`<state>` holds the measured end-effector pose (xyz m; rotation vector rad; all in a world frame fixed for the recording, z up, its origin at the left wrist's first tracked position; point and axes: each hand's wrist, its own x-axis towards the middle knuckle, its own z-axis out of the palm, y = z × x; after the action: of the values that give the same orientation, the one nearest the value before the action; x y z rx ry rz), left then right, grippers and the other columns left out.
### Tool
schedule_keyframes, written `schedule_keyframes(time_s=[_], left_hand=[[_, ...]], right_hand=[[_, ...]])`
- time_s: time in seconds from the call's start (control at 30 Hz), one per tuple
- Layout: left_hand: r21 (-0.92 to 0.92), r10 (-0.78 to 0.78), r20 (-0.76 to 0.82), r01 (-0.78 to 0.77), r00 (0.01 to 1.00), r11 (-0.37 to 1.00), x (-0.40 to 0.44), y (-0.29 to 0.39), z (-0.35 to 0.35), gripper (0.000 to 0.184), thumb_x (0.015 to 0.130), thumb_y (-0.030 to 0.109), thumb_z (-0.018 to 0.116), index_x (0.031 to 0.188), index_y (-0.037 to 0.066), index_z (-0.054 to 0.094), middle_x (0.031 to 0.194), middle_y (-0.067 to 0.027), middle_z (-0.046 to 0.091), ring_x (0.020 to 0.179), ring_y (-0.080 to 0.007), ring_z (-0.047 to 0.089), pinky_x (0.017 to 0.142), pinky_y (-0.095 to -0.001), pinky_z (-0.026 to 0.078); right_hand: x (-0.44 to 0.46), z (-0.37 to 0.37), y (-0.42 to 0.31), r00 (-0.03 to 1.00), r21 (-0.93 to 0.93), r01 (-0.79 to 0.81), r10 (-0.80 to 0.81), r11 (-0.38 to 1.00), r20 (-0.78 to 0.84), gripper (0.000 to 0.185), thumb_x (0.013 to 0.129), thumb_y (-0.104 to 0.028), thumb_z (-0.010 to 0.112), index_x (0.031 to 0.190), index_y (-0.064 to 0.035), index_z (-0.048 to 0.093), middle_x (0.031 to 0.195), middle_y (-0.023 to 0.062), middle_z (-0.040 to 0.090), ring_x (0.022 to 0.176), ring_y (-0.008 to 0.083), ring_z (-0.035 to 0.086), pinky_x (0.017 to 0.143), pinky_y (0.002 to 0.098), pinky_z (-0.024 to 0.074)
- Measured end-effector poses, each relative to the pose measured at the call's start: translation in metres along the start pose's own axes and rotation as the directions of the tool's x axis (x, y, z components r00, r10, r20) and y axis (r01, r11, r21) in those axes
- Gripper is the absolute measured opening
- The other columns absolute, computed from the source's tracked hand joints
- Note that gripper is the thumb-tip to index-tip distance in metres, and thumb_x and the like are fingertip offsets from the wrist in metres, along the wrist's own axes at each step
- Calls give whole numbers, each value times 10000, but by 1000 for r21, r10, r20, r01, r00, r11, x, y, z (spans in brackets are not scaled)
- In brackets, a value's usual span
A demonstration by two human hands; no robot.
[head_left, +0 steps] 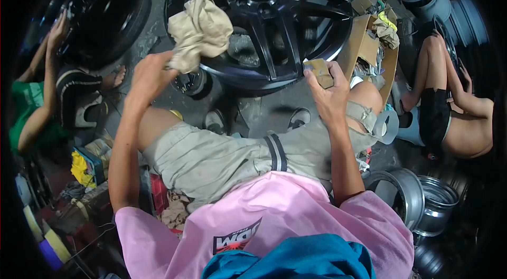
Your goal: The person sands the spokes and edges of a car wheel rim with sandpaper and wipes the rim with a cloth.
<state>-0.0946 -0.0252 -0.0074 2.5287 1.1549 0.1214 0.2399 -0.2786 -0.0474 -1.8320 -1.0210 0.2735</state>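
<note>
A crumpled beige cloth (pixel 202 28) hangs from my left hand (pixel 149 79), whose fingers are closed on one end of it. The cloth is over the left side of a glossy black wheel rim (pixel 272 49), hiding part of it. By the rim's near right edge, my right hand (pixel 332 97) grips a small tan block (pixel 320 73), perhaps a folded sanding sheet; its exact kind I cannot make out. The rim lies face up in front of my knees, raised on a dark round support (pixel 190 83) that is only partly visible.
A cardboard box (pixel 359 41) with odds and ends stands right of the rim. Silver rims (pixel 409 194) sit at lower right, grey ones (pixel 433 2) at upper right. One person in green (pixel 31 110) works at left, another in dark shorts (pixel 435 118) at right.
</note>
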Motion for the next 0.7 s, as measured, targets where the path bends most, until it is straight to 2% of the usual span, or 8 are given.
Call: schedule_keyframes(time_s=[0.07,0.17,0.2,0.37,0.43,0.57,0.63,0.7], left_hand=[[205,-141,13,136,990,969,19,-42,-8,307,905,247,723,1160,84,773,1037,-251,760,1031,-485,705,865,-540,556],[205,-169,-187,206,968,957,40,-52,-29,306,933,297,759,1157,90,783,1016,-233,781,1034,-464,731,880,-547,570],[102,-221,-224,248,949,963,47,-40,-39,317,953,314,759,1166,79,771,1057,-236,774,1062,-468,722,879,-542,559],[91,122,-484,-89,867,992,96,24,-60,309,925,287,800,1140,66,769,1104,-154,668,1012,-399,696,872,-485,551],[44,140,-527,-138,838,990,122,55,-49,337,909,298,818,1134,52,768,1124,-142,692,1024,-393,708,884,-483,560],[83,197,-374,-180,906,980,158,93,7,426,852,264,837,1215,58,750,1164,-165,713,1103,-406,705,942,-483,558],[113,265,-274,-243,924,963,169,88,46,478,847,352,861,1162,18,728,1187,-189,732,1087,-427,706,949,-514,555],[39,290,-371,-297,882,954,168,80,67,556,844,452,883,1186,40,732,1238,-187,717,1148,-410,704,975,-515,560]], right_hand=[[0,-2,-4,1000,28,2,-2,1000,-21,246,916,-126,846,1059,33,724,918,109,719,812,198,690,759,334,541],[11,-6,-2,995,46,44,-39,998,-93,239,912,-127,850,1036,35,725,904,103,693,792,204,673,746,343,532],[12,-7,1,988,42,84,-77,996,-136,239,912,-131,853,1024,36,723,894,99,677,778,202,658,740,341,526],[13,-6,12,964,-40,189,-193,981,-185,257,931,-156,858,999,44,713,888,87,648,760,190,624,730,321,514],[11,-6,4,995,118,33,-22,992,-101,252,961,-178,843,998,34,712,863,91,676,739,176,634,709,318,515],[4,-5,7,988,203,-99,121,974,-97,241,992,-200,826,1016,14,718,827,79,705,705,145,629,677,307,510],[4,-9,10,988,244,-108,132,964,-86,245,1006,-222,822,1028,1,721,813,51,727,686,106,632,655,288,512],[4,-16,2,980,322,-159,190,933,-67,251,1005,-229,825,1024,-1,722,830,35,730,691,89,634,655,276,516]])
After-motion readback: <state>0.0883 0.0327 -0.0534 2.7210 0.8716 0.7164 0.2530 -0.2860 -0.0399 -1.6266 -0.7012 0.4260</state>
